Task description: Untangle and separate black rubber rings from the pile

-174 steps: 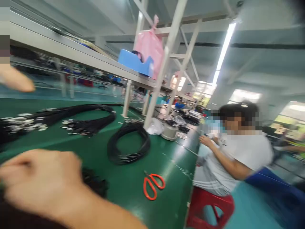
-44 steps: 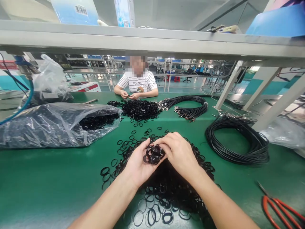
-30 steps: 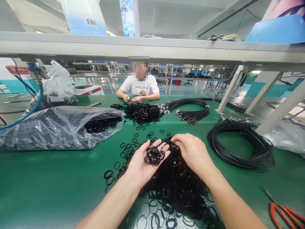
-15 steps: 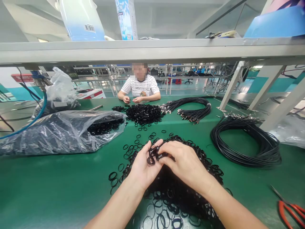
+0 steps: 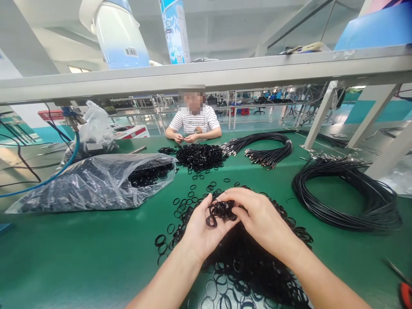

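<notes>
Rings (image 5: 227, 296), thin and black, lie loose on the green table (image 5: 80, 253) nearest the wearer, thickening into a dark pile (image 5: 257, 270) beneath the hands. Left hand (image 5: 201, 225): palm up, cupped, thumb raised, a small bunch (image 5: 222, 210) of the same rings resting in it. Right hand (image 5: 260, 214): curled over from its own side, thumb and fingers apparently grasping the bunch's right end. Change: a second ago the right fingers were off at the pile; now they are back on the bunch. Suggests pile feeding palm, right hand carrying; count can't be told.

Right of the right hand, scissors (image 5: 406, 295), mostly out of view; farther out that side, a cable coil (image 5: 381, 201). Left of and beyond the left hand, a clear plastic bag (image 5: 96, 184), more rings showing at its mouth. Straight beyond both hands: second heap (image 5: 199, 158), then a co-worker (image 5: 197, 123), fingers on something too small to make out.
</notes>
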`<state>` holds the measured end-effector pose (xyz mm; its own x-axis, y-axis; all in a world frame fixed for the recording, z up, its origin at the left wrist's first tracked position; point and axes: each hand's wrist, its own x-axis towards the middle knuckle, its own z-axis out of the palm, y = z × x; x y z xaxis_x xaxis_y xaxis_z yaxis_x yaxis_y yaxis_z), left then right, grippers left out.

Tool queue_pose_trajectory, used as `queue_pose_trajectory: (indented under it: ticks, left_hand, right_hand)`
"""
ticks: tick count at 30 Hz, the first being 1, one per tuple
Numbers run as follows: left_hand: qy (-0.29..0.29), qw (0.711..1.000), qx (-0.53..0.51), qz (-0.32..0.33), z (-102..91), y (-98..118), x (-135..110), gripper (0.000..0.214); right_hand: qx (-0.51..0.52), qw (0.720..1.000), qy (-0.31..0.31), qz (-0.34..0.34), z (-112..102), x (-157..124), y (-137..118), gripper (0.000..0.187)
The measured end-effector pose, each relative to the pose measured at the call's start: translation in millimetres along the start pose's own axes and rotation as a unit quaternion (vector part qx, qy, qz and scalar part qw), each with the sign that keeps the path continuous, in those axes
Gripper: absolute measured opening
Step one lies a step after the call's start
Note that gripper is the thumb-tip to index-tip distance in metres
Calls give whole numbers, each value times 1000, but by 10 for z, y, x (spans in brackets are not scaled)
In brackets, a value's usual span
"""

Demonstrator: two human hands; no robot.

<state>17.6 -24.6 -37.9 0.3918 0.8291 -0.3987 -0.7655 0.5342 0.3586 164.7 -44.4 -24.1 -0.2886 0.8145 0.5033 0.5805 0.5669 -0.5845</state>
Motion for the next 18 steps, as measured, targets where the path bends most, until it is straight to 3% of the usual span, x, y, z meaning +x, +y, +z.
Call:
queue_pose_trajectory:
  ticks: [5,7,10,14,18]
  left_hand:
    - [5,1000,-12,9,59,18,-29,32]
    - [11,1000,-9,10,85,27,-41,33]
    - [31,999,6,7,109,29,-54,32]
    - [44,998,30,23,118,27,-43,30]
    - [51,995,63,66,90,75,12,29]
  right_hand:
    - [-89,993,64,-33,59,-5,-119,25]
    - [-124,990,53,-32,134,-27,-197,13]
    - [-150,988,9,-22,266,-60,-275,12]
    - [-80,996,26,-13,267,-43,-273,16]
    - [81,992,51,81,64,24,-177,13]
